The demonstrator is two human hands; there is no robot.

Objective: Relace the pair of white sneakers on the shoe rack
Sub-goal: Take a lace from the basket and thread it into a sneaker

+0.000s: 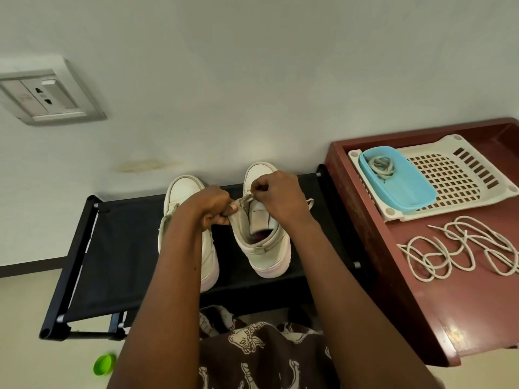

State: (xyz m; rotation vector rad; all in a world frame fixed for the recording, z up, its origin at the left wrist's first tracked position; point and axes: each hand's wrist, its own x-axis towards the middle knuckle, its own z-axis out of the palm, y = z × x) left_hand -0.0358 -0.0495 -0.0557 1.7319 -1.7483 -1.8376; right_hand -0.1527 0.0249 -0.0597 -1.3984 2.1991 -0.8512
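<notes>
Two white sneakers stand side by side on the black shoe rack [118, 248], toes toward the wall. The left sneaker [184, 192] is partly hidden behind my left forearm. My left hand [213, 206] pinches the left eyelet flap of the right sneaker [264, 242]. My right hand [278, 193] is closed over the same shoe's upper eyelets, pinching what looks like a lace end. A loose off-white shoelace [460, 245] lies coiled on the red-brown table. Another lace [382, 165] sits bundled in the blue container.
A red-brown table [393, 276] stands right of the rack, bearing a cream perforated tray [455, 175] with a blue container [404, 186] on it. A wall socket [42, 94] is at the upper left. A green lid [104, 364] lies on the floor.
</notes>
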